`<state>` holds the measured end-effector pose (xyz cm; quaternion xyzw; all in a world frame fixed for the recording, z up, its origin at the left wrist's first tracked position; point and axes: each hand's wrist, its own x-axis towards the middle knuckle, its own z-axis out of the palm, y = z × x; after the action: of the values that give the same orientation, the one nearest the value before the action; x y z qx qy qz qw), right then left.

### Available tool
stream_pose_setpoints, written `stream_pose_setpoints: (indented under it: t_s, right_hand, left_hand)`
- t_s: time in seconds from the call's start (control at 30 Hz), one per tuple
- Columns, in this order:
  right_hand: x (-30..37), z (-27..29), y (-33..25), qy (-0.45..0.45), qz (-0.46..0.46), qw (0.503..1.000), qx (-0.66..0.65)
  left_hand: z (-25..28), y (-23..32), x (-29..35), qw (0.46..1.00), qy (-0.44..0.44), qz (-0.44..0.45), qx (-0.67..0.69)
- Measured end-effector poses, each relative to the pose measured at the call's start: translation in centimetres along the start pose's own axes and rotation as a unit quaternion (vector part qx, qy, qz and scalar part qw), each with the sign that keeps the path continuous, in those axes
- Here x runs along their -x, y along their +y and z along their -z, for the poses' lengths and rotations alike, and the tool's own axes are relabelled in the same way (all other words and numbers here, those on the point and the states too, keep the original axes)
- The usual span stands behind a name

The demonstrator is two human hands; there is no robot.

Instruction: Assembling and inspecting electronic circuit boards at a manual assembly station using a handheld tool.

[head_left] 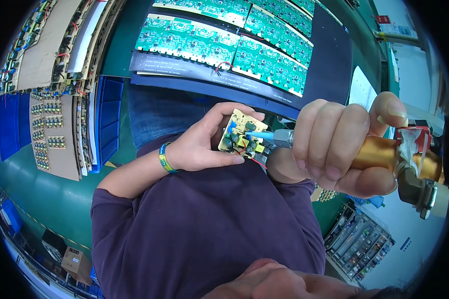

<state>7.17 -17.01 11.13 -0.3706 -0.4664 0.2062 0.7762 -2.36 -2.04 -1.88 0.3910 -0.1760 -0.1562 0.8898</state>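
Note:
My left hand [197, 144], with a yellow-green wristband [165, 158] at its wrist, holds a small tan circuit board [242, 119] by its edges. Blue, green and yellow components and a red wire stand on the board. My right hand [336, 142] is wrapped round a gold-coloured cylindrical tool [375, 152] with a metal nut [283, 138] at its front. From the nut a light blue nozzle [262, 135] reaches over the board's components. Whether its tip touches them, I cannot tell. A metal fitting [418, 192] hangs at the tool's rear.
Panels of green circuit boards [189, 37] lie in rows on a dark bench surface [329, 65] ahead. At the left, stacked cardboard sheets [60, 119] carry several small boards, beside blue bins [110, 119]. A cardboard box [76, 264] stands lower left; a storage rack [361, 244] stands lower right.

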Motion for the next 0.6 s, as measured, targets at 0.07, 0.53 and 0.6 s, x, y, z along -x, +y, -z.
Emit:
stream_pose_setpoints:
  t_s: [0.07, 0.53, 0.6]
  right_hand:
    - [0.00, 0.07, -0.11, -0.003, -0.004, 1.000, 0.006]
    - [0.09, 0.15, -0.12, -0.011, 0.005, 1.000, 0.009]
    - [0.09, 0.33, 0.04, -0.025, 0.016, 1.000, 0.003]
  left_hand:
    - [-0.04, 0.03, 0.02, 1.000, 0.002, 0.007, 0.002]
    - [-0.08, -0.03, 0.09, 1.000, 0.007, 0.006, 0.009]
    - [-0.07, -0.05, 0.13, 1.000, 0.009, 0.005, 0.006]
